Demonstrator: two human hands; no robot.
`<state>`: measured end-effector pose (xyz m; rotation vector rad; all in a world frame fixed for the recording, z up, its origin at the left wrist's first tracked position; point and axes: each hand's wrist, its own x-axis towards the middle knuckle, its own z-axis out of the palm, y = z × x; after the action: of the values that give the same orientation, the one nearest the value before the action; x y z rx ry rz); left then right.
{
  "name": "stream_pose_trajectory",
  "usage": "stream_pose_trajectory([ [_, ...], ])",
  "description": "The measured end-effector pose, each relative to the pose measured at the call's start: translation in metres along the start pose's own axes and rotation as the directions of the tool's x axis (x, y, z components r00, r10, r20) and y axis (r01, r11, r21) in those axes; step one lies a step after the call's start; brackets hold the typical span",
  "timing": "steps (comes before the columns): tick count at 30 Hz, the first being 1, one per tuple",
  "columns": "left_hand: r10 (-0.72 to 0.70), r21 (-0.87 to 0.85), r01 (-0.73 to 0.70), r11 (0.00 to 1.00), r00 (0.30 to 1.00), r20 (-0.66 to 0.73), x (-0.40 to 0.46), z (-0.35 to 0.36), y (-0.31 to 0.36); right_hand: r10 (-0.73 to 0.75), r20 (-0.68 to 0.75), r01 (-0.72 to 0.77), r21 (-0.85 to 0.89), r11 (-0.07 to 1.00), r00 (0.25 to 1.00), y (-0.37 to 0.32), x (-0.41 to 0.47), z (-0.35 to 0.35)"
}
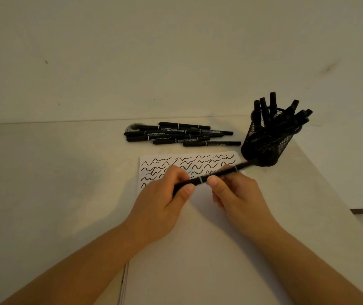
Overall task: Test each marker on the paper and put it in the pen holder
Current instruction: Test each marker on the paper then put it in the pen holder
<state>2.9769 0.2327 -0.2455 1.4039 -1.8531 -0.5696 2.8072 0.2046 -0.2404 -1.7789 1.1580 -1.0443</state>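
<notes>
Both hands hold one black marker [199,180] above the white paper [198,227]. My left hand [165,199] grips its near end, which sits under my thumb. My right hand [235,194] pinches the barrel further along, and the far end points toward the black mesh pen holder [264,144]. Several markers stand in that holder. A pile of several black markers [180,134] lies beyond the paper. Rows of black squiggles [176,164] cover the paper's top part.
A roll of tape [134,127] sits behind the left end of the marker pile. The table's right edge [330,190] runs diagonally close to the pen holder. A pale wall rises behind the table.
</notes>
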Motion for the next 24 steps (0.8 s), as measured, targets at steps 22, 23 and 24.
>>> stream_pose_trajectory([
  [22,0.058,-0.062,-0.065,0.996,0.993,-0.101,0.085,-0.030,0.039,-0.465,-0.287,0.255,-0.547,0.797,0.838,-0.053,0.055,-0.069],
  [23,0.045,0.062,-0.041,0.997,0.997,-0.065,0.095,-0.030,0.034,-0.419,-0.361,0.228,-0.466,0.855,0.833,-0.054,0.062,-0.077],
  [24,0.023,0.197,-0.020,0.980,1.000,-0.012,0.104,-0.029,0.027,-0.386,-0.419,0.210,-0.407,0.889,0.822,-0.056,0.069,-0.084],
])
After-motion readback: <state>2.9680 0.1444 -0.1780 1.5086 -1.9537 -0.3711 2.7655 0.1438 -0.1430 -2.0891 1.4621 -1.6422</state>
